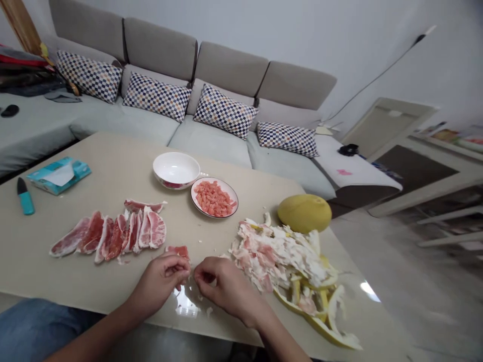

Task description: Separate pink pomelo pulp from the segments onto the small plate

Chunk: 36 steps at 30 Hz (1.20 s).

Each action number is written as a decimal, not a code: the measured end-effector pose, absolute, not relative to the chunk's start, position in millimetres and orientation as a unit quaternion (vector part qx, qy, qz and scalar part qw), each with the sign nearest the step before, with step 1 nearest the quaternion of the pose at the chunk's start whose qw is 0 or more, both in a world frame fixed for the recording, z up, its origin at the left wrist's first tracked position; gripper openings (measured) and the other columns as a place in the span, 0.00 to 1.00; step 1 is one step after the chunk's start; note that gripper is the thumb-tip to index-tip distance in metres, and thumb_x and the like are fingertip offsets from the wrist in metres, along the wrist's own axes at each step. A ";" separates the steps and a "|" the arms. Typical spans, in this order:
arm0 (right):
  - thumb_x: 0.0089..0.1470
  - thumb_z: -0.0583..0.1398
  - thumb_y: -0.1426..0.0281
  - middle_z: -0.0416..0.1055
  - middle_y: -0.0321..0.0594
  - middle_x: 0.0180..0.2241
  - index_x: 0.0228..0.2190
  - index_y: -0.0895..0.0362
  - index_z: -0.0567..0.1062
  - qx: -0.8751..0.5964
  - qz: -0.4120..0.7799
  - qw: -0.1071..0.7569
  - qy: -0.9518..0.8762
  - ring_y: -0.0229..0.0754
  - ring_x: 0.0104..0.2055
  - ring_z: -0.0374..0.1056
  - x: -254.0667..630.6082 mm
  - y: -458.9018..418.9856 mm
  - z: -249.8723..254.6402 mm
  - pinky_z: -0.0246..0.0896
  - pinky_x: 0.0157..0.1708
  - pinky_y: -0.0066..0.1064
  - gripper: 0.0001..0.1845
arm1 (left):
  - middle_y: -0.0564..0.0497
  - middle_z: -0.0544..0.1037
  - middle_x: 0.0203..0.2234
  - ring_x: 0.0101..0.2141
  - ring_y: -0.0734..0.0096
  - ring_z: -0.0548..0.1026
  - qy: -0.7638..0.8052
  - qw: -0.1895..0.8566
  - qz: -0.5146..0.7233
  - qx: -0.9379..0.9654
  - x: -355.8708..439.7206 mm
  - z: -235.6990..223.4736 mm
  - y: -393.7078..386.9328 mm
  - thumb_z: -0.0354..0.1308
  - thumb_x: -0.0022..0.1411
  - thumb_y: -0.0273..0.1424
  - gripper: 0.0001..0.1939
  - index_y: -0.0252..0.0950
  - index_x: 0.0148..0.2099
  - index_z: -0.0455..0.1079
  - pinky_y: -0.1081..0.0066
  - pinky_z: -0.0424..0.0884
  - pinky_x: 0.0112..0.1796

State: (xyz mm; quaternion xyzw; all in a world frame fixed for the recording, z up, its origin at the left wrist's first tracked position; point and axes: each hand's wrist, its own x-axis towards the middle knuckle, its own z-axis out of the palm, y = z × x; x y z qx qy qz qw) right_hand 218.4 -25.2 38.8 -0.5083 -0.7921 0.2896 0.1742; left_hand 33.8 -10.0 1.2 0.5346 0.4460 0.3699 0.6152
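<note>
Red pomelo flesh (181, 251) lies beside the left hand (161, 279), fingers (182, 274) curled.

Table (116, 168) under your hands smooth and glossy, throwing a lamp's glare. Bowl (176, 166) and plate (228, 190) glazed, ceramic by their look. Your knife's handle (26, 203) – smooth teal, plastic-looking. Tissue pack (77, 171): creased, shiny film; soft matt paper on top. Fruit segments (113, 236) in dull, papery membrane. Whole fruit (305, 213) smooth, faintly waxy; pith scraps (298, 256) rough, spongy. Sofa backrests (234, 65) matt cloth – your jeans (41, 329), denim.
</note>
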 end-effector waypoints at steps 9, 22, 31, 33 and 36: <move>0.54 0.54 0.75 0.76 0.40 0.28 0.29 0.58 0.78 -0.582 0.205 0.165 -0.769 0.40 0.30 0.68 256.9 80.7 47.5 0.56 0.31 0.27 0.12 | 0.51 0.69 0.28 0.21 0.77 0.69 0.435 0.635 0.293 0.567 43.0 -10.4 -19.2 0.57 0.56 0.33 0.10 0.32 0.30 0.75 0.75 0.68 0.23; 0.56 0.56 0.66 0.74 0.41 0.30 0.32 0.56 0.74 -0.635 0.086 0.332 -0.692 0.42 0.31 0.67 305.7 61.5 57.6 0.61 0.33 0.31 0.09 | 0.49 0.71 0.33 0.23 0.76 0.72 0.409 0.603 0.288 0.622 50.5 -30.7 -29.3 0.54 0.59 0.30 0.10 0.33 0.36 0.76 0.76 0.70 0.24; 0.56 0.57 0.62 0.74 0.39 0.26 0.29 0.57 0.73 -0.681 0.177 0.412 -0.579 0.40 0.26 0.68 360.7 -32.0 31.4 0.63 0.27 0.29 0.12 | 0.48 0.78 0.30 0.33 0.66 0.77 0.365 0.531 0.294 0.706 147.3 -11.8 -12.9 0.50 0.63 0.28 0.13 0.37 0.40 0.76 0.66 0.73 0.40; 0.55 0.57 0.61 0.74 0.39 0.27 0.29 0.57 0.73 -0.682 0.182 0.427 -0.566 0.40 0.27 0.68 365.7 -34.7 26.8 0.63 0.28 0.30 0.12 | 0.47 0.76 0.49 0.51 0.64 0.71 0.335 0.517 0.308 0.725 171.7 -7.0 -9.8 0.53 0.58 0.21 0.18 0.43 0.46 0.75 0.63 0.63 0.55; 0.55 0.57 0.62 0.74 0.38 0.27 0.29 0.57 0.74 -0.678 0.188 0.445 -0.554 0.40 0.27 0.68 371.9 -38.2 26.9 0.63 0.29 0.30 0.12 | 0.46 0.78 0.47 0.49 0.64 0.74 0.301 0.515 0.329 0.732 193.6 -6.7 -5.8 0.52 0.58 0.21 0.18 0.40 0.47 0.74 0.64 0.67 0.53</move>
